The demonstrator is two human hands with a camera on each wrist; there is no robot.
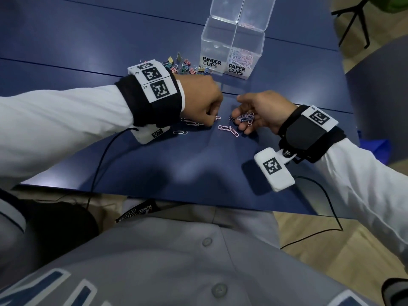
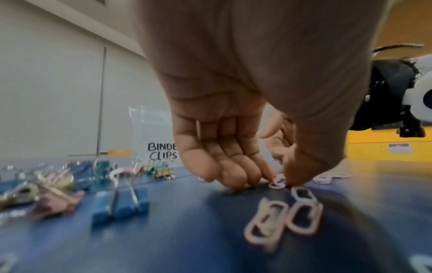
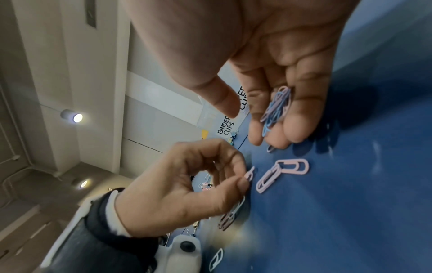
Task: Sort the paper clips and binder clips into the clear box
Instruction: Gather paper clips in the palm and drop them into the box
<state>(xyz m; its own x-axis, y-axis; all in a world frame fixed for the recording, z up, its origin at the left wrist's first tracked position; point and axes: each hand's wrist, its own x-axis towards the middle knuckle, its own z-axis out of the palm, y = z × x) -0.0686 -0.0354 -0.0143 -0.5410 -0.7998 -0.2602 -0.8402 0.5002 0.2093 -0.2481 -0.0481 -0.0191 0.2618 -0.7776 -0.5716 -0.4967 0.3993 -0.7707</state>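
A grey buttoned shirt [image 1: 198, 261] fills the bottom of the head view, just below the near edge of the dark blue bench [image 1: 154, 173]. On that bench the landmark is the clear plastic 2-compartment box [image 1: 231, 47], standing at the far side with its lid raised. Its left compartment is labelled BINDER CLIPS and looks empty; its right one, labelled PAPER CLIPS, holds a heap of pastel paper clips [image 1: 241, 58].

Just left of the box lies a pile of small coloured binder clips [image 1: 187, 66], touching one another. Nearer the person than the box, loose pink and white paper clips [image 1: 228, 130] lie scattered on the bench.

The left hand [image 1: 199, 102] is turned knuckles up on the near side of the box, fingers curled; its grip is a pinch, thumb and forefinger closed on a single pink paper clip [image 3: 249, 174] whose end touches the bench.

The right hand [image 1: 258, 111] lies palm up to the right of the left hand, its grip loosely cupped, fingers slightly bent around a small bunch of blue and lilac paper clips [image 3: 277, 107].
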